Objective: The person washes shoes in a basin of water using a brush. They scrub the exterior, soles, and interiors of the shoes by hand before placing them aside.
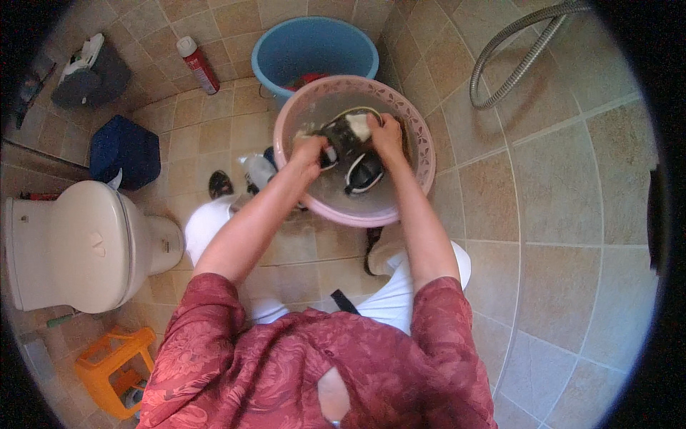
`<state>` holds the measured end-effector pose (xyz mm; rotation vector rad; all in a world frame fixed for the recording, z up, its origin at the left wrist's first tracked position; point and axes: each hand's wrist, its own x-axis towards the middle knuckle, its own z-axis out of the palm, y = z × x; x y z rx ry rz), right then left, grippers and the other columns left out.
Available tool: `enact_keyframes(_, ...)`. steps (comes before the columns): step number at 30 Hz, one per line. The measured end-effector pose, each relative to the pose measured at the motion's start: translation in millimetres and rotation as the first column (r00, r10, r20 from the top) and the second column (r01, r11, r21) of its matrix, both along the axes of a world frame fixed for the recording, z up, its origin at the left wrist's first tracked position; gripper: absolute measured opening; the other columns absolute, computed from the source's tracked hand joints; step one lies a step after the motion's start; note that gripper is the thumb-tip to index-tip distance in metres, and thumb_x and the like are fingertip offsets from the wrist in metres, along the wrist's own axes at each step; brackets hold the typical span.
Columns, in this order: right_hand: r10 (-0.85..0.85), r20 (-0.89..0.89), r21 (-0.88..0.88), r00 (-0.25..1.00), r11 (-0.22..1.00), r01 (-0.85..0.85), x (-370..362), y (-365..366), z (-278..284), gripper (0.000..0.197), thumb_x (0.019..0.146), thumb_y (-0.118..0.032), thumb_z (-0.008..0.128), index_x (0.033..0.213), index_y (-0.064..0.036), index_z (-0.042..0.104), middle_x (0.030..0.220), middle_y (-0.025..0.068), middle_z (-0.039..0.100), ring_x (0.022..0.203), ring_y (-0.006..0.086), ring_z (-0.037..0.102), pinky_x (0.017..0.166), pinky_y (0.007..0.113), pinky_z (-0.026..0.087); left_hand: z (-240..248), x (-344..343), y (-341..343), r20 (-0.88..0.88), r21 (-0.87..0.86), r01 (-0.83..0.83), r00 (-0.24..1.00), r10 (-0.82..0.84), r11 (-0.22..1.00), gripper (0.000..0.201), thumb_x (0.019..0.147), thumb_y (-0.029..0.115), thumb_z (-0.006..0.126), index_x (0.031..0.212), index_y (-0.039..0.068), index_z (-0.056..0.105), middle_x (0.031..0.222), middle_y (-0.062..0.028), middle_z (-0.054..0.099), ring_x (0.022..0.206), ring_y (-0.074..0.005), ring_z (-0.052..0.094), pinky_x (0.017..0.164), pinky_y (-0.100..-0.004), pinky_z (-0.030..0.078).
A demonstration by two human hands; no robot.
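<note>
A pink basin (pixel 427 154) with a cut-out pattern round its rim holds murky water. Over it, both my hands are closed on a dark shoe (pixel 343 136) with pale edging. My left hand (pixel 309 154) grips its left end, the fingers partly hidden behind it. At the other end my right hand (pixel 388 136) has its thumb and fingers beside a cream-white patch (pixel 359 127); whether that is part of the shoe or a separate piece I cannot tell. Lower in the basin, below the held shoe, lies another dark shoe (pixel 366 174) with a white rim.
Behind the basin stands a blue bucket (pixel 314 50) with something red inside. A red spray can (pixel 199 66) is by the wall. On the left are a navy bin (pixel 125 152), a toilet (pixel 96 247) and an orange stool (pixel 114 361). A metal shower hose (pixel 493 71) hangs on the right wall.
</note>
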<state>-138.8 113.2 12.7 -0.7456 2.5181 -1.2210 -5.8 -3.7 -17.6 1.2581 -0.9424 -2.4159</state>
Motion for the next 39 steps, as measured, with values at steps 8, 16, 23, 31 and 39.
enact_keyframes(8,-0.095,0.041,-0.21,0.995,0.972,0.101,-18,1,-25,0.042,0.082,-0.032,0.059,0.103,0.0041,0.059,0.096,0.0226,0.063,0.094,0.0363,0.059,0.08,0.041,0.044,14,-4,4,-0.408,0.128,-0.16,0.891,0.199,0.979,0.017,0.072,0.009,0.053,0.087,0.001,0.051,0.076,-0.0107,0.053,0.062,-0.0212,0.048,0.059,-0.0316,0.044)
enact_keyframes(16,-0.147,0.062,-0.177,0.987,0.972,0.156,-14,3,-40,0.033,0.085,-0.022,0.052,0.103,0.0048,0.059,0.102,0.0257,0.06,0.098,0.0391,0.057,0.084,0.042,0.043,-16,-27,-3,-0.397,0.278,0.019,0.913,0.097,0.96,0.021,0.081,0.019,0.062,0.096,0.004,0.058,0.088,-0.0074,0.059,0.069,-0.0169,0.051,0.057,-0.0283,0.042)
enact_keyframes(23,-0.013,-0.243,0.446,0.97,0.887,0.124,5,11,35,0.027,0.081,-0.018,0.05,0.09,0.0024,0.065,0.102,0.0282,0.058,0.1,0.0397,0.056,0.081,0.049,0.045,-34,-36,3,-0.324,0.142,-0.081,0.938,0.124,0.987,0.015,0.079,0.006,0.06,0.093,0.002,0.058,0.091,-0.0093,0.059,0.076,-0.0195,0.053,0.061,-0.029,0.043)
enact_keyframes(31,-0.019,-0.27,0.653,0.963,0.731,0.197,-8,41,-12,0.06,0.078,-0.029,0.062,0.123,0.0033,0.039,0.116,0.0278,0.048,0.103,0.0421,0.054,0.084,0.046,0.047,-9,-37,11,-0.315,0.302,-0.118,0.924,0.216,0.946,0.026,0.081,0.016,0.062,0.102,0.003,0.056,0.096,-0.0095,0.059,0.085,-0.0217,0.056,0.076,-0.0331,0.046)
enact_keyframes(39,-0.113,-0.19,0.504,0.975,0.841,0.195,-5,41,-26,0.065,0.076,-0.024,0.061,0.131,-0.0016,0.035,0.122,0.0282,0.046,0.107,0.0427,0.052,0.091,0.046,0.043,1,-28,5,-0.313,0.292,-0.066,0.936,0.161,0.954,0.03,0.085,0.034,0.059,0.098,0.007,0.055,0.087,-0.0049,0.061,0.063,-0.0109,0.056,0.039,-0.0177,0.039)
